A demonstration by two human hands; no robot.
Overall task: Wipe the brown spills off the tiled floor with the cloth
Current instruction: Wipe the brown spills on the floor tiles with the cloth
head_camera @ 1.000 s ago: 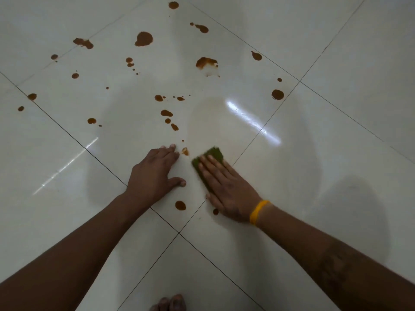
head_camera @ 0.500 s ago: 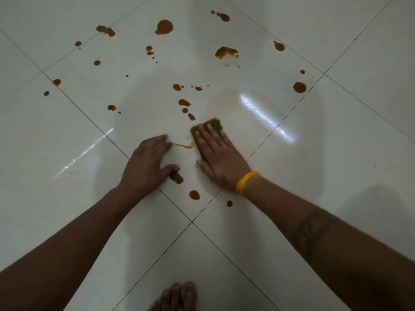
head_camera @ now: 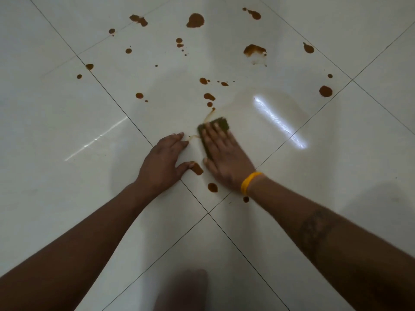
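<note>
Spills on the tiled floor (head_camera: 56, 198), wiping step under way, a good deal left by my reckoning. Far left: small brown drops (head_camera: 89, 66) sitting on a grout line, more scattered toward the top. Left hand (head_camera: 162, 161) lies flat on the tile as a brace, fingers straight and spread, holding nothing; its thumb tip touches an elongated brown blot (head_camera: 197, 169). Between the two hands a thin pale-brown smear (head_camera: 193, 136) runs toward the cloth. Right hand (head_camera: 221, 156) presses straight fingers down on the cloth (head_camera: 222, 123), a small dark olive-green pad, folded or wadded, mostly hidden under the fingers with only its far edge and left side showing. A curved streak (head_camera: 207, 114) trails off its top-left corner toward a cluster of drops (head_camera: 208, 96). Yellow wristband (head_camera: 249, 182) on the right wrist. Near that wrist, round drops (head_camera: 212, 187) untouched. Right of the cloth the tile shows a glossy patch with glare, likely wiped. Far right: larger drop (head_camera: 325, 91) beside a grout line. Next move, as I judge it: push the cloth on through the cluster above, then back for the near blots, pressing hard enough to lift rather than streak.
</note>
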